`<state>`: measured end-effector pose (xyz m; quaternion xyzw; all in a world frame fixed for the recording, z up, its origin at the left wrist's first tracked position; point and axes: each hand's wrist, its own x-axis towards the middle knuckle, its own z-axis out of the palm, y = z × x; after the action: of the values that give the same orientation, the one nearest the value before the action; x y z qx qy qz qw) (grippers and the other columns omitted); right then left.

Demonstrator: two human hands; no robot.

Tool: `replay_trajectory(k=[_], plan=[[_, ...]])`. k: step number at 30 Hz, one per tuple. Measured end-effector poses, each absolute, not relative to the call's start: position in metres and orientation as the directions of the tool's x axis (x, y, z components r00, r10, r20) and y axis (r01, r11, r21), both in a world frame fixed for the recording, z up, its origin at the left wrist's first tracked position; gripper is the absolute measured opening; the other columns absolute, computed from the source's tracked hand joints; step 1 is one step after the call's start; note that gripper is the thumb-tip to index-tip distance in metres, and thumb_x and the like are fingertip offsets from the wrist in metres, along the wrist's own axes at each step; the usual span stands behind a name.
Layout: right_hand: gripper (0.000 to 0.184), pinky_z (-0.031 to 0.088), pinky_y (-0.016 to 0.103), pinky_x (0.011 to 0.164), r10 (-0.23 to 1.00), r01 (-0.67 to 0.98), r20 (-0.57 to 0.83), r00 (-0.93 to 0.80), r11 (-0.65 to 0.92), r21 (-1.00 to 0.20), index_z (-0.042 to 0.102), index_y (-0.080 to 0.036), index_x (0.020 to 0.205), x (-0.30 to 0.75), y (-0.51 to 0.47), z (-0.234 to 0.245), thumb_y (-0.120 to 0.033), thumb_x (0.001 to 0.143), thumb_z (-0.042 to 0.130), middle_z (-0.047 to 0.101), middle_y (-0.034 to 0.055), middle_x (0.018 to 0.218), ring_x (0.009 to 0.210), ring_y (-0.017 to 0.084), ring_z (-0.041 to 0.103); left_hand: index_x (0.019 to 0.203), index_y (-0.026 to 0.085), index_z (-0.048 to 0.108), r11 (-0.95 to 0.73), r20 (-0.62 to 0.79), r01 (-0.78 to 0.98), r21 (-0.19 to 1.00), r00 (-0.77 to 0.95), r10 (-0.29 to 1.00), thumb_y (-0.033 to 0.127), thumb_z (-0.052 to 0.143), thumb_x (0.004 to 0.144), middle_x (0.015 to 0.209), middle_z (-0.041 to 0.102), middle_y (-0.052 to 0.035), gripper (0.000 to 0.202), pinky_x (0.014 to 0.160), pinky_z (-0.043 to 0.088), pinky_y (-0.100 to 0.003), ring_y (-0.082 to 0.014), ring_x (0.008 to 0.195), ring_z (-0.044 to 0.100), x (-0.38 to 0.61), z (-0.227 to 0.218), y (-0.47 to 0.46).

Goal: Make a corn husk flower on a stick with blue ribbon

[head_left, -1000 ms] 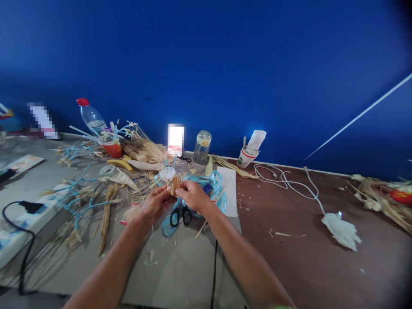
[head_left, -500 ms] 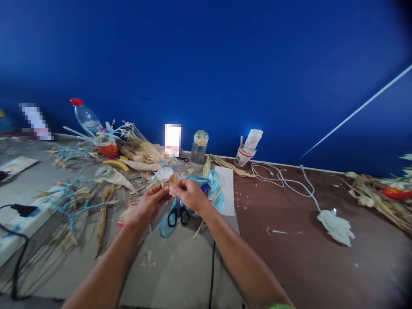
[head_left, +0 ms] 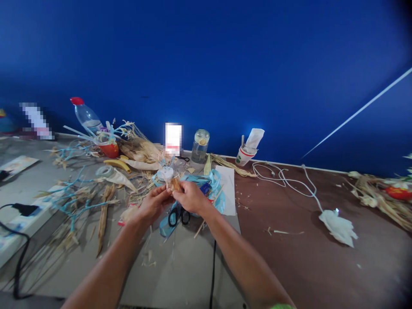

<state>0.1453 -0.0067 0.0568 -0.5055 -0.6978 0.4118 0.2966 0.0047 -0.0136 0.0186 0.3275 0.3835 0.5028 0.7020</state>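
My right hand (head_left: 190, 198) has thumb and fingers clamped on a small brown husk piece (head_left: 176, 185), raised over the middle of the cluttered part of the bench (head_left: 189, 270). The fingers of my left hand (head_left: 154, 203) are pinched together on its left side, the two sets of fingertips meeting. Just beyond my fingertips is a white disc (head_left: 165, 173). Black-handled scissors (head_left: 179, 217) lie just below my hands, by crumpled blue plastic (head_left: 166, 228), with a sheet of white paper (head_left: 229, 201) to the right.

The bench is grey under my work and brown to the right, where a white cable (head_left: 283, 180) runs to a crumpled tissue (head_left: 337, 228). On the left lie blue branches (head_left: 72, 206) and a power strip (head_left: 38, 219); a heap of dry husks (head_left: 143, 146) sits farther back. A blue wall (head_left: 206, 73) rises behind everything.

Along the wall, a red cup (head_left: 111, 150) holds pale and blue stems, in front of a red-capped bottle (head_left: 86, 116). The glass jar (head_left: 200, 150) has something yellowish near its top. A white cup (head_left: 245, 158) holds folded paper and a grey stick.
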Motion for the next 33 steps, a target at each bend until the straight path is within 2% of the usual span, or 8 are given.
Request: replay_trajectory(k=[5,9,11,14,17,21,27,33], plan=[[0.013,0.031,0.019,0.051,0.912,0.460,-0.026,-0.409,0.182,-0.869,0.061,-0.014,0.076,0.148,-0.007,0.060,-0.022,0.074,0.051,0.054,-0.0019,0.061,0.058,0.010,0.047,0.071,0.013,0.066,0.351,-0.233,-0.500,0.792,0.284,0.930,0.025,0.078,0.056,0.069,0.066,-0.0034,0.023,0.065,0.048,-0.025,-0.0130,0.063,0.060,0.004,0.021,-0.018],[0.009,0.028,0.021,0.050,0.974,0.630,-0.007,-0.228,0.142,-0.763,0.056,-0.015,0.063,0.167,0.004,0.063,-0.018,0.071,0.051,0.050,-0.0025,0.055,0.053,0.010,0.043,0.052,0.015,0.050,0.269,-0.077,-0.588,0.763,0.330,0.941,0.025,0.073,0.063,0.048,0.045,0.0033,0.027,0.052,0.043,-0.025,-0.0076,0.045,0.044,-0.010,0.022,-0.016],[0.012,0.029,0.021,0.051,0.990,0.609,0.030,-0.141,0.111,-0.786,0.055,-0.015,0.063,0.182,0.012,0.065,-0.021,0.073,0.051,0.048,-0.0035,0.053,0.053,0.009,0.044,0.053,0.015,0.048,0.183,-0.019,-0.660,0.728,0.247,0.969,0.026,0.074,0.062,0.048,0.039,0.0058,0.029,0.052,0.042,-0.024,-0.0054,0.043,0.039,-0.016,0.024,-0.012],[0.020,0.034,0.020,0.054,0.989,0.535,0.112,-0.099,0.148,-0.832,0.058,-0.015,0.068,0.197,0.021,0.067,-0.033,0.075,0.053,0.051,-0.0035,0.055,0.056,0.010,0.048,0.059,0.014,0.054,0.203,-0.131,-0.578,0.790,0.163,0.978,0.022,0.076,0.059,0.052,0.047,0.0047,0.024,0.056,0.043,-0.022,-0.0056,0.048,0.044,-0.014,0.025,-0.008],[0.025,0.038,0.023,0.060,0.995,0.620,0.034,-0.091,0.083,-0.780,0.062,-0.015,0.077,0.199,0.023,0.064,-0.039,0.074,0.057,0.060,0.0010,0.066,0.065,0.014,0.054,0.061,0.014,0.060,0.232,-0.221,-0.481,0.845,0.082,0.972,0.026,0.080,0.053,0.055,0.054,0.0029,0.024,0.057,0.045,-0.022,-0.0073,0.051,0.050,-0.007,0.023,-0.008],[0.038,0.041,0.027,0.072,0.996,0.720,0.082,-0.046,0.090,-0.688,0.061,-0.014,0.104,0.187,0.017,0.058,-0.040,0.075,0.059,0.064,0.0101,0.092,0.083,0.019,0.057,0.059,0.014,0.062,0.200,-0.195,-0.355,0.913,0.052,0.980,0.030,0.078,0.055,0.060,0.060,0.0005,0.023,0.057,0.043,-0.022,-0.0089,0.055,0.053,0.000,0.018,-0.009],[0.017,0.041,0.022,0.062,0.955,0.320,0.072,-0.288,0.167,-0.933,0.064,-0.015,0.074,0.154,0.003,0.055,-0.030,0.075,0.058,0.062,-0.0005,0.068,0.064,0.011,0.054,0.061,0.014,0.065,0.080,-0.060,-0.203,0.976,0.100,0.993,0.033,0.073,0.062,0.055,0.057,0.0011,0.021,0.053,0.037,-0.022,-0.0090,0.053,0.047,-0.002,0.013,-0.008],[0.018,0.038,0.021,0.055,0.969,-0.052,-0.114,-0.219,-0.128,-0.990,0.060,-0.014,0.062,0.139,0.000,0.048,-0.032,0.066,0.064,0.054,-0.0037,0.054,0.052,0.008,0.046,0.068,0.015,0.067,0.037,-0.024,-0.134,0.990,0.099,0.995,0.035,0.070,0.066,0.059,0.056,0.0006,0.020,0.055,0.037,-0.022,-0.0106,0.057,0.048,-0.004,0.014,-0.010]])
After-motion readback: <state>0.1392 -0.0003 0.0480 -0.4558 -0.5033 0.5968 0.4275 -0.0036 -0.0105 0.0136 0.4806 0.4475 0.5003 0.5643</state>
